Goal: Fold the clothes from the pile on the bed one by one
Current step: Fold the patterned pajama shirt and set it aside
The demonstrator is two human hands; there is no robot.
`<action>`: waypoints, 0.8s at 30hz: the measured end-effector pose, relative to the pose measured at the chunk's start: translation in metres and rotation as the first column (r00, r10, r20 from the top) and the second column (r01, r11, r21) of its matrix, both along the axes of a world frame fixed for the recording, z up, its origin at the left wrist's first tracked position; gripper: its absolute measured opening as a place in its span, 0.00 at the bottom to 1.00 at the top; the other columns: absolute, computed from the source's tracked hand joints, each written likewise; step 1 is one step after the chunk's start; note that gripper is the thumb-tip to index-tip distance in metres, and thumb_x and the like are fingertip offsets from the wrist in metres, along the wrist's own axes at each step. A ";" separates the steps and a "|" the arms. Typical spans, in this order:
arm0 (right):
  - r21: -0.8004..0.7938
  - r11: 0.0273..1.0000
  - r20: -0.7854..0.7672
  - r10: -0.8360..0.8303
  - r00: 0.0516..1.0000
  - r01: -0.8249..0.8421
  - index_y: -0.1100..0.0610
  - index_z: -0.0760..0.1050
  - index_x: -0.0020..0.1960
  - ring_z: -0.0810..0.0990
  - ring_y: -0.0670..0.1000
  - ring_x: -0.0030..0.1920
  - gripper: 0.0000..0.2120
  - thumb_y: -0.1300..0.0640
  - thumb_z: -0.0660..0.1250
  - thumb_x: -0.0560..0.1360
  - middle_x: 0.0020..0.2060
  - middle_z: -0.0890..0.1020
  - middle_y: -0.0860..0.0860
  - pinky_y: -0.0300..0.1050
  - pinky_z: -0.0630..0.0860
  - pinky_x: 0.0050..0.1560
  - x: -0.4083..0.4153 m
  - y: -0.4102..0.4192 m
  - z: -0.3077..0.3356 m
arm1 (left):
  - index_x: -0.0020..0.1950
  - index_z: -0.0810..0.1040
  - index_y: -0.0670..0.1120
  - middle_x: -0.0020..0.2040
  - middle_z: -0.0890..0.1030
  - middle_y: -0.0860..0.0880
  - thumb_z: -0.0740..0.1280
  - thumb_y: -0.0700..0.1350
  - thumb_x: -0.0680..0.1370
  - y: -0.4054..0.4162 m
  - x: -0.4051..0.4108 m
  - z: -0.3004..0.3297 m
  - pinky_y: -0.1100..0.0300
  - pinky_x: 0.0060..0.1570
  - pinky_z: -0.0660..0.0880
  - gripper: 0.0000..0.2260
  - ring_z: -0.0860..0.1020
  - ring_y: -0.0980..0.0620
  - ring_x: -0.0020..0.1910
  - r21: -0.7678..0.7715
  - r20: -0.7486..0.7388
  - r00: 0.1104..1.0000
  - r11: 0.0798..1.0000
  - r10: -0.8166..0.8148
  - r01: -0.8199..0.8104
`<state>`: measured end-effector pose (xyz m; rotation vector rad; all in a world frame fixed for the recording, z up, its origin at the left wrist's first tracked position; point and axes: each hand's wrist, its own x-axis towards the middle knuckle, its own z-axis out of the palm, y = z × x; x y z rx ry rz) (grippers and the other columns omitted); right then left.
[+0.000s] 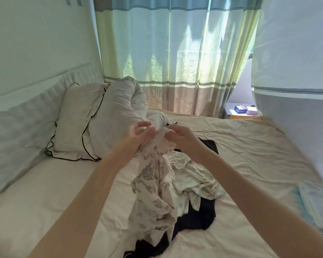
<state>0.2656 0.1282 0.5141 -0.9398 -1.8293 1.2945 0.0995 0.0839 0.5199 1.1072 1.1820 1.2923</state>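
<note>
Both arms reach forward over the bed (250,146). Left hand (138,135) and right hand (179,135) are raised close together, just above the pile (192,185), with a small gap between them.

Garment (153,183): cream fabric with a grey printed pattern and a lace edge. Its top edge is bunched between the two hands; right hand's fingers are curled on the lace at the top, pinching it. Left hand's fingers are curled at the same edge, thumb and fingertips touching the fabric; the grip looks like a pinch, though motion blur softens it.

The rest of the garment hangs down from the hands, between the forearms, its lower end draping onto the pile.

Pile sits mid-bed, directly below and toward the viewer from the hands: pale green cloth to the right of the hanging garment, black clothes (196,215) beneath and at the near end.

Pillow (76,121) with black piping lies left of the hands, a rolled quilt (119,112) beside it. Curtain (175,53) behind the bed.
</note>
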 end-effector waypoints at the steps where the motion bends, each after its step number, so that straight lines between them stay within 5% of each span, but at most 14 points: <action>1: -0.064 0.998 -0.035 0.003 0.999 -0.005 0.63 0.76 0.44 0.73 0.53 0.41 0.09 0.57 0.64 0.75 0.38 0.75 0.56 0.49 0.70 0.45 -0.001 0.001 0.003 | 0.57 0.71 0.48 0.45 0.80 0.44 0.74 0.49 0.69 -0.003 0.001 -0.008 0.57 0.41 0.76 0.20 0.79 0.52 0.39 0.023 -0.026 1.000 1.000 -0.002 0.003; 4: -0.211 0.977 -0.110 -0.005 0.994 -0.018 0.63 0.74 0.45 0.75 0.55 0.41 0.06 0.66 0.59 0.77 0.40 0.75 0.58 0.48 0.74 0.42 0.000 0.005 0.013 | 0.57 0.71 0.51 0.48 0.81 0.47 0.75 0.51 0.67 -0.008 0.008 -0.029 0.58 0.42 0.77 0.22 0.79 0.53 0.42 0.073 -0.190 0.981 0.997 0.030 -0.017; 7: -0.280 0.960 -0.161 -0.050 0.986 0.003 0.61 0.75 0.42 0.77 0.52 0.36 0.09 0.69 0.58 0.76 0.36 0.77 0.56 0.44 0.75 0.36 0.002 0.010 0.023 | 0.57 0.75 0.51 0.49 0.79 0.51 0.73 0.46 0.72 -0.007 0.011 -0.047 0.62 0.43 0.76 0.15 0.79 0.53 0.44 0.178 -0.539 0.816 0.975 0.210 -0.133; 9: -0.352 0.936 -0.186 -0.086 0.979 0.016 0.61 0.75 0.42 0.77 0.51 0.34 0.11 0.70 0.57 0.77 0.35 0.77 0.54 0.42 0.75 0.33 0.004 0.015 0.023 | 0.55 0.78 0.50 0.46 0.78 0.49 0.73 0.46 0.72 -0.009 0.009 -0.056 0.65 0.39 0.74 0.12 0.78 0.53 0.41 0.206 -0.589 0.762 0.962 0.270 -0.181; 12: -0.479 0.878 -0.266 -0.132 0.955 -0.012 0.61 0.73 0.43 0.77 0.51 0.36 0.10 0.68 0.56 0.78 0.37 0.77 0.55 0.42 0.76 0.35 0.012 0.020 0.018 | 0.45 0.77 0.50 0.41 0.80 0.49 0.71 0.49 0.71 -0.015 0.002 -0.069 0.58 0.40 0.76 0.06 0.78 0.51 0.39 0.022 -0.469 0.860 0.976 0.200 -0.215; 16: -0.583 0.812 -0.280 -0.177 0.943 -0.021 0.62 0.72 0.40 0.80 0.49 0.32 0.11 0.63 0.56 0.80 0.32 0.80 0.55 0.38 0.77 0.32 0.025 0.023 0.015 | 0.50 0.79 0.41 0.45 0.82 0.44 0.66 0.41 0.77 -0.027 -0.017 -0.066 0.57 0.39 0.79 0.05 0.80 0.48 0.41 -0.383 -0.030 0.999 0.923 0.043 -0.051; 19: -0.390 0.879 0.148 -0.235 0.961 0.274 0.63 0.76 0.47 0.82 0.53 0.43 0.08 0.59 0.62 0.79 0.43 0.81 0.58 0.48 0.80 0.47 0.038 0.029 -0.010 | 0.45 0.84 0.42 0.41 0.84 0.44 0.64 0.44 0.76 -0.032 -0.032 -0.047 0.60 0.34 0.80 0.10 0.83 0.51 0.37 -0.381 0.207 0.978 0.918 -0.028 0.107; 21: -0.182 0.925 0.435 -0.230 0.870 0.335 0.64 0.77 0.52 0.78 0.54 0.44 0.10 0.57 0.64 0.77 0.44 0.78 0.57 0.49 0.77 0.48 0.045 0.026 -0.035 | 0.39 0.85 0.42 0.36 0.84 0.46 0.61 0.44 0.78 -0.030 -0.035 -0.036 0.63 0.29 0.77 0.14 0.82 0.53 0.33 -0.354 0.210 0.976 0.927 -0.052 0.125; 24: -0.136 0.968 0.427 -0.133 0.895 0.209 0.61 0.76 0.55 0.76 0.50 0.46 0.09 0.58 0.67 0.76 0.47 0.77 0.53 0.40 0.73 0.45 0.041 0.008 -0.059 | 0.48 0.82 0.40 0.38 0.84 0.45 0.60 0.42 0.80 -0.025 -0.025 -0.027 0.64 0.30 0.77 0.11 0.82 0.53 0.34 -0.339 0.024 0.993 0.933 -0.119 0.120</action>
